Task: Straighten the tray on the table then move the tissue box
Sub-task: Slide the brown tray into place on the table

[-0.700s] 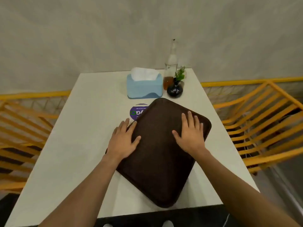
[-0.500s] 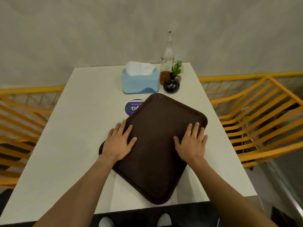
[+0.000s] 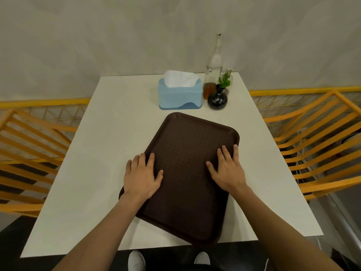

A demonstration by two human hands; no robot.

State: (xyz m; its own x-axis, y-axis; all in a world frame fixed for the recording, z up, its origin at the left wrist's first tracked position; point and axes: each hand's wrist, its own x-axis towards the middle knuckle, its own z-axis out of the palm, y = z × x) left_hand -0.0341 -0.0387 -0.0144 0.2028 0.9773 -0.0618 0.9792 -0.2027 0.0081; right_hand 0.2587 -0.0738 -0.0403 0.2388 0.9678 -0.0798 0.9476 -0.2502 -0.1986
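Observation:
A dark brown tray [image 3: 185, 153] lies on the white table [image 3: 109, 145], still slightly skewed, its near corner reaching the table's front edge. My left hand [image 3: 141, 176] presses flat on the tray's left edge, fingers spread. My right hand [image 3: 227, 169] lies flat on its right side, fingers spread. A light blue tissue box [image 3: 180, 96] with white tissue sticking out stands upright just beyond the tray's far corner, not touching it.
A tall glass bottle [image 3: 214, 67] with amber liquid and a small black vase [image 3: 217, 99] holding a green sprig stand right of the tissue box. Orange slatted chairs [image 3: 316, 137] flank the table on both sides. A wall runs behind.
The tray has turned counter-clockwise under both hands, now closer to square with the table, and covers the purple sticker seen before. My right hand slid toward the tray's right edge.

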